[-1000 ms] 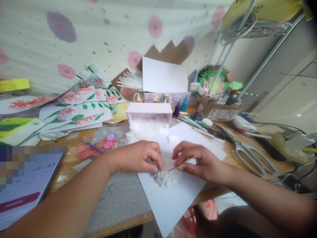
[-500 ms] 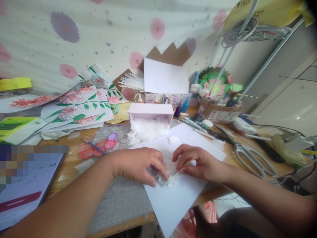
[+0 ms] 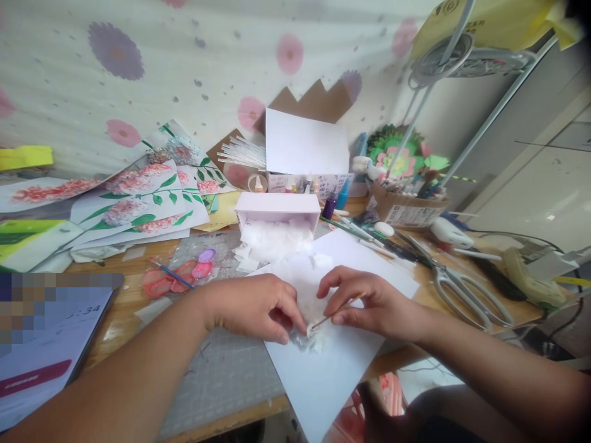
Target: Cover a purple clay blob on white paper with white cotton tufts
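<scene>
My right hand (image 3: 362, 301) pinches a thin brown stick (image 3: 333, 312) between thumb and fingers, its tip pointing down and left. That tip meets a small tuft of crumpled white paper (image 3: 316, 341) lying on a white sheet (image 3: 323, 387). My left hand (image 3: 268, 307) rests over the sheet's left side. Its index fingertip touches the tuft, and the thumb stands apart from it. Just beyond both hands, a small white box (image 3: 278, 203) lies on its side, with white paper scraps (image 3: 277, 241) spilling out of its mouth.
Large scissors (image 3: 462, 292) lie at the right, near brushes and a cardboard box (image 3: 415, 215) of tools. A tablet-like screen (image 3: 41, 369) is at the left, beside a pink palette with a blue brush (image 3: 175, 274). A grey cutting mat (image 3: 226, 375) lies under the sheet.
The stick's tip has moved slightly left and down onto the tuft, showing more of its length. My left fingertips have drawn a little left. The whole view has shifted slightly.
</scene>
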Demonstrator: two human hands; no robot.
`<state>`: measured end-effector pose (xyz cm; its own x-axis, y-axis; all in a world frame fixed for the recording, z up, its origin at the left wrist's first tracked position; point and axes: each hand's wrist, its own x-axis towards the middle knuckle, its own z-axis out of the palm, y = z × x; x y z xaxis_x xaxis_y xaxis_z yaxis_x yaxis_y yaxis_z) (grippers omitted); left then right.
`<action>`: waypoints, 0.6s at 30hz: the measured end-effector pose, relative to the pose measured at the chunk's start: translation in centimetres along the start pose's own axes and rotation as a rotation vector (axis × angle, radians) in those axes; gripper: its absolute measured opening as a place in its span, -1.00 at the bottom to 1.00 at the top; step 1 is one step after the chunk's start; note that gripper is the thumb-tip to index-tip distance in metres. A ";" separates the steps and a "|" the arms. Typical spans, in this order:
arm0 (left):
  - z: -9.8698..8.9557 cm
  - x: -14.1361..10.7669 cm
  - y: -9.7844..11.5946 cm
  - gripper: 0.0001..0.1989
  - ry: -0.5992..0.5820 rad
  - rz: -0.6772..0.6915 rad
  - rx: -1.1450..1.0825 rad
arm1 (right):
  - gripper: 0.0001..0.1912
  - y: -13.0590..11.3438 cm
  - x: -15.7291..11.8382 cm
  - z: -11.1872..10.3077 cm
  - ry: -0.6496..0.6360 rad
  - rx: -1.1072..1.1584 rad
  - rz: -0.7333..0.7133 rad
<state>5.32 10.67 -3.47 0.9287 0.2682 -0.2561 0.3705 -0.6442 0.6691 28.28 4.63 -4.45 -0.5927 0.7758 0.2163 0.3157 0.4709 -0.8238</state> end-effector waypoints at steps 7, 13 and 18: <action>-0.2 0.0 0.3 -0.73 -0.060 0.010 0.037 | -0.93 -0.1 0.2 0.1 -0.046 0.013 0.016; -0.2 0.0 0.0 -0.79 -0.009 -0.007 -0.015 | -0.94 -0.1 0.2 0.2 -0.092 -0.001 0.047; -0.1 -0.1 0.2 -0.67 -0.005 -0.027 -0.023 | -0.93 0.1 0.1 0.2 -0.028 -0.014 0.038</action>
<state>5.28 10.65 -3.25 0.9185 0.2813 -0.2778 0.3950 -0.6202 0.6777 28.06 4.67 -4.60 -0.6009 0.7810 0.1700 0.3487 0.4475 -0.8235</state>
